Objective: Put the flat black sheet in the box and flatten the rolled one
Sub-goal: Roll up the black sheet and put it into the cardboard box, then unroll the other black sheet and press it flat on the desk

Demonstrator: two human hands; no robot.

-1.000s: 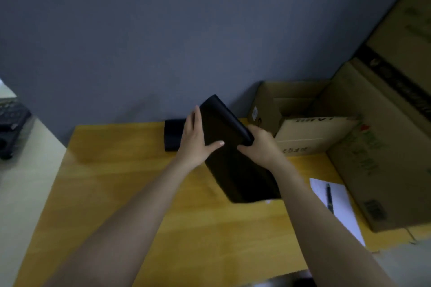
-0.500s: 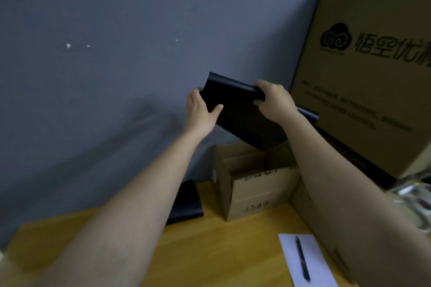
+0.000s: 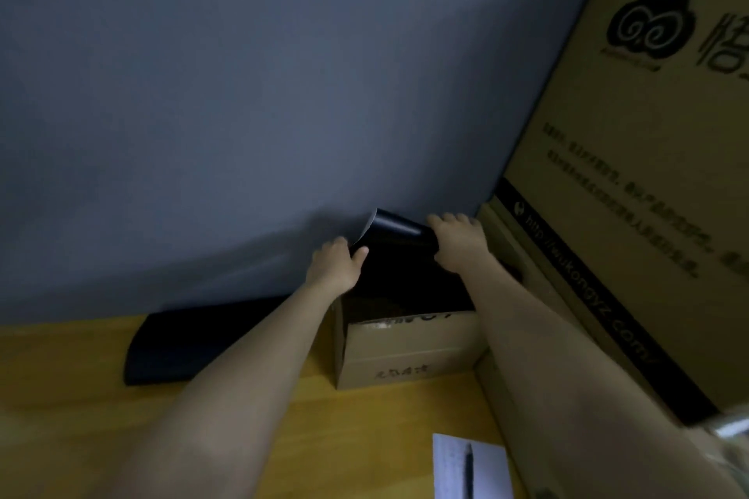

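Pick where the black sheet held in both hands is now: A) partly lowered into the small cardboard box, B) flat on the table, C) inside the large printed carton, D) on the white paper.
A: the black sheet, gripped by the left hand and right hand, dips into the small cardboard box.

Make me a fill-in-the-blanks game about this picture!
1. Both hands, left hand and right hand, hold a black sheet over the small ____ box.
2. The rolled sheet lies on the ____ table.
3. A pen rests on a piece of ____.

Missing words: cardboard; wooden; paper
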